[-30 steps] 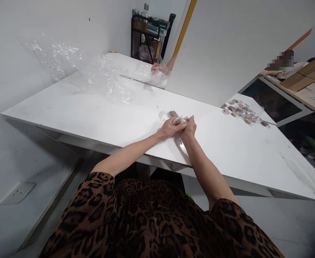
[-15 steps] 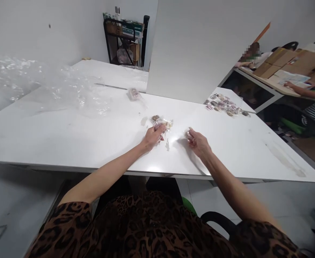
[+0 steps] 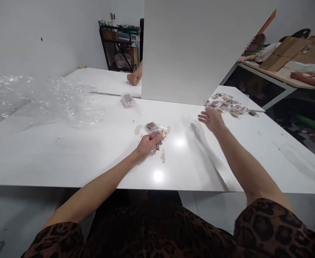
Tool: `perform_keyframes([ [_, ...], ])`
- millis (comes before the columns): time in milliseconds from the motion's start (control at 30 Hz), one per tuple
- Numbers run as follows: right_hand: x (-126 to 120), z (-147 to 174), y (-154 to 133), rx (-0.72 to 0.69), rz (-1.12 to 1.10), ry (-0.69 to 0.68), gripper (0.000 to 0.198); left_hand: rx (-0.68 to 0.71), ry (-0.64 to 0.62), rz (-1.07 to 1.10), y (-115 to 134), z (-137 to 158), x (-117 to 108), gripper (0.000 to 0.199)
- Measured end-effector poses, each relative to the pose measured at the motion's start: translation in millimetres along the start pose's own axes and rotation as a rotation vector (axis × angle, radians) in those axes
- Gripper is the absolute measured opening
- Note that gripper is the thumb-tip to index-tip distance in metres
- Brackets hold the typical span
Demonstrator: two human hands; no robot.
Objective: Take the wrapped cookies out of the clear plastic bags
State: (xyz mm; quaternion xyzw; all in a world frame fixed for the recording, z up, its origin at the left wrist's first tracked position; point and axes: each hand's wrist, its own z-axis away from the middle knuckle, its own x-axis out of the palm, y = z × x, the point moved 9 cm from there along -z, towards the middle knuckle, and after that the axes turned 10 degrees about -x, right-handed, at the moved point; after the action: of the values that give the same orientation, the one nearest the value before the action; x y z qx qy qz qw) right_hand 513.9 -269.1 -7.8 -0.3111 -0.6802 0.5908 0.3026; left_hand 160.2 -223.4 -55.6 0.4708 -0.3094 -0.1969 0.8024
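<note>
My left hand [image 3: 149,144] is closed around several small clear-wrapped packets [image 3: 157,134], pinkish and yellowish, just above the white table [image 3: 101,157]. Next to its fingers is another wrapped packet [image 3: 150,125] with dark brown contents. My right hand [image 3: 211,119] is stretched out over the table with its fingers apart, and I see nothing in it. It is close to a pile of small wrapped packets [image 3: 226,104] in mixed pink, brown and dark colours. What exactly the packets contain is too small to tell.
Clear plastic bags [image 3: 63,100] are heaped on the left. A wrapped pink bundle [image 3: 128,100] lies near the white upright panel [image 3: 179,53]. Another person's hand [image 3: 135,76] rests behind the panel. Cardboard boxes [image 3: 283,53] stand on a side table at right.
My right hand has let go of the clear-wrapped piece it held and moved right and away from me, towards the pile. My left hand keeps its packets. Another person's hand has appeared behind the panel.
</note>
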Motion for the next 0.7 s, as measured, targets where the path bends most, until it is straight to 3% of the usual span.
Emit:
perform_keyframes([
  [67, 33, 45, 18, -0.011, 0.081, -0.168, 0.03, -0.002, 0.005, 0.015, 1, 0, 1, 0.048],
  [200, 92, 111, 18, -0.258, 0.357, -0.444, 0.044, 0.045, 0.105, 0.113, 12, -5, -11, 0.044],
  [400, 154, 123, 19, -0.397, 0.775, -0.627, 0.044, 0.153, 0.221, 0.354, 31, -8, -46, 0.068],
  [467, 163, 124, 21, -0.379, 0.779, -0.626, 0.044, 0.15, 0.216, 0.424, 33, -7, -53, 0.077],
  [600, 162, 128, 31, -0.134, 0.606, -0.631, 0.049, 0.155, 0.212, 0.531, 36, -6, -64, 0.085],
  [700, 168, 127, 13, -0.129, 0.375, -0.624, 0.051, 0.142, 0.217, 0.562, 36, -7, -67, 0.088],
])
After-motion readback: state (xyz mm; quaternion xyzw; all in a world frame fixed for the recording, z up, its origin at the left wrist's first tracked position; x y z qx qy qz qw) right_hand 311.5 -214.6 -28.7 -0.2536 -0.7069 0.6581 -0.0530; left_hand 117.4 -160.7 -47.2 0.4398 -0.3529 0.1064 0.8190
